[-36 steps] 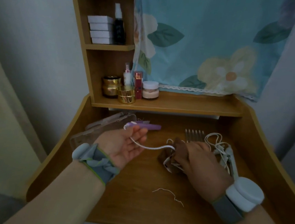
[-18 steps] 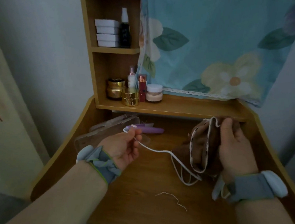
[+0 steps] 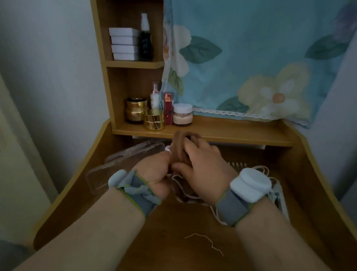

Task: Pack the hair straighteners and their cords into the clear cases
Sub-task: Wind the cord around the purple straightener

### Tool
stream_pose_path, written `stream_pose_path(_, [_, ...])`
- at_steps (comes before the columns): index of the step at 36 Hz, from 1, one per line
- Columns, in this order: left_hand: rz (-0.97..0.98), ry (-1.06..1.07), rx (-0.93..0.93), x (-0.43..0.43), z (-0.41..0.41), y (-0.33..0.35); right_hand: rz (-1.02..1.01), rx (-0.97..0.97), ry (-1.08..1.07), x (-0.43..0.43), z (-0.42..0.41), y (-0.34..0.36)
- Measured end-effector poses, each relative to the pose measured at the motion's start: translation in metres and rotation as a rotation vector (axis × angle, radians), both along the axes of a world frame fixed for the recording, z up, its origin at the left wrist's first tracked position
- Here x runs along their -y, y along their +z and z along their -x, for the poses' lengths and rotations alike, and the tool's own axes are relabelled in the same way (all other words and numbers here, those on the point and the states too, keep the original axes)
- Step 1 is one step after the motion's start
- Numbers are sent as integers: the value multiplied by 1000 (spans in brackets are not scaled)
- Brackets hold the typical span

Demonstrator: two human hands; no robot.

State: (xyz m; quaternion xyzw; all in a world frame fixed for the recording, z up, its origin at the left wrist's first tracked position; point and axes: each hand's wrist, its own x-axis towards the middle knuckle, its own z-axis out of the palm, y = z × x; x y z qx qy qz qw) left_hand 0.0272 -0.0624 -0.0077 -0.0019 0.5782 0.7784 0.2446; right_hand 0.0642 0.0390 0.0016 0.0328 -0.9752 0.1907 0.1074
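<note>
Labels: none readable
Left hand (image 3: 156,172): fist closed, contents hidden
Right hand (image 3: 204,169): fingers gripping brown cloth (image 3: 179,150)
Clear cases (image 3: 115,166): table's left edge

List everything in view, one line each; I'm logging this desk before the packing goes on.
white boxes: four, stacked, upper shelf
dark spray bottle: one, beside the boxes
gold jars: two, lower shelf left
pink-capped bottle: one, behind the jars
red tube: one, upright, lower shelf
white-lidded jar: one, right of the tube
floral cloth: one, blue, hanging behind
clear cases: at least two, desk left
brown cloth: one, between the hands
white cord: one, under the right wrist
white straightener: one, desk right, mostly hidden
loose thread: one, white, desk front
left hand: curled, grip hidden
right hand: gripping the brown cloth
</note>
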Motion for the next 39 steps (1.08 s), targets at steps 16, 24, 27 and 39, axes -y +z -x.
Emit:
stream_pose_path(16, [-80,205,75,15,12,11,-266,-48,-150,-24,-8,-14])
stream_pose_path(24, [-101,245,82,22,12,6,-279,69,-192,-38,-17,-19])
stream_pose_path(27, [-129,269,75,22,13,5,-252,59,-206,-40,-20,-25])
stream_pose_path(39, [57,89,-190,-3,-11,0,-199,77,-180,-23,-15,-13])
